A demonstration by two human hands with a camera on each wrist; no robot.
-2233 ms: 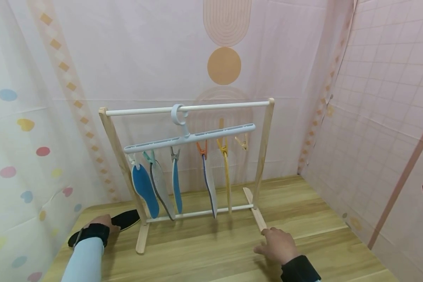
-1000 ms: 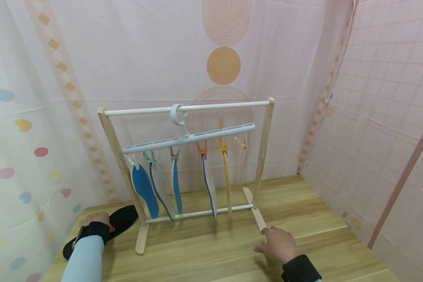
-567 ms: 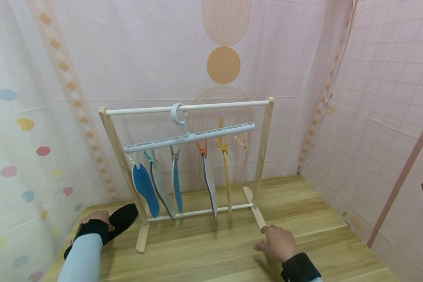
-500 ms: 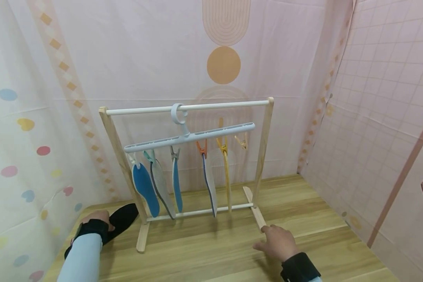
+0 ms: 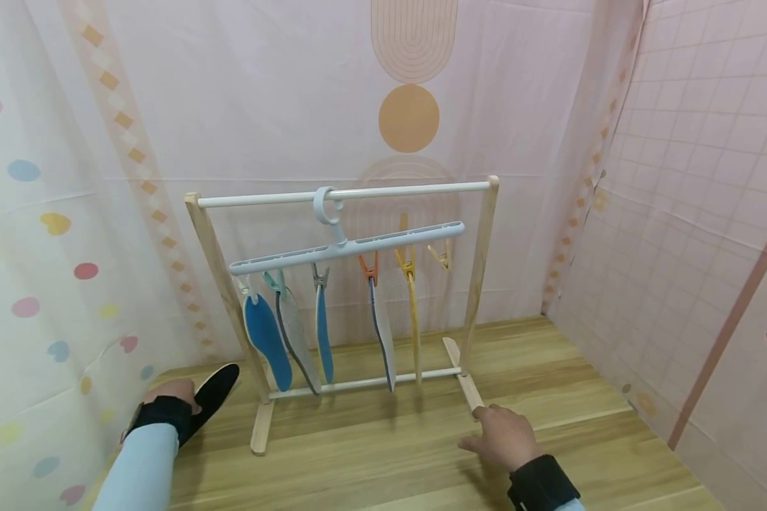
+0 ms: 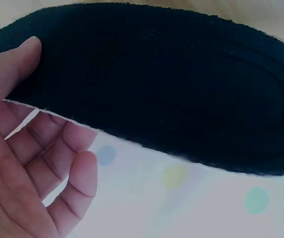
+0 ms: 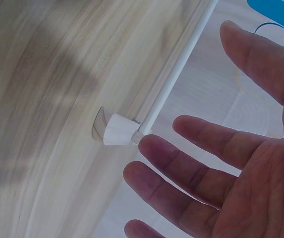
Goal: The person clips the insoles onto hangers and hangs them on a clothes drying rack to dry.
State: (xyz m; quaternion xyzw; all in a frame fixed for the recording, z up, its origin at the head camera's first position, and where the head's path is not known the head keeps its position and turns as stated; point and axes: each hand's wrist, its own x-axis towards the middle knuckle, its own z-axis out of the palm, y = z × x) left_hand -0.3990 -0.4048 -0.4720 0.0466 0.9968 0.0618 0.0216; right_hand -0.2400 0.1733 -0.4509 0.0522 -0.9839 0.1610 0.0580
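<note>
At the table's left, my left hand pinches a black insole between thumb and fingers. The left wrist view shows the thumb on the insole's dark face and the fingers beneath its pale edge; its far end tilts up in the head view. My right hand, fingers spread and holding nothing, is beside the right foot of a wooden rack. On the rack's top bar hangs a pale blue hanger. Its clips carry several insoles, among them a blue one and a whitish one.
The rack's left foot stands just right of the black insole. A beige clip at the hanger's right end grips nothing. Patterned curtains enclose the wooden tabletop behind and at both sides.
My left hand has slid the black insole toward me on the table, then lifted and tilted it, its far end rising and shifting left. The right hand stays almost in place.
</note>
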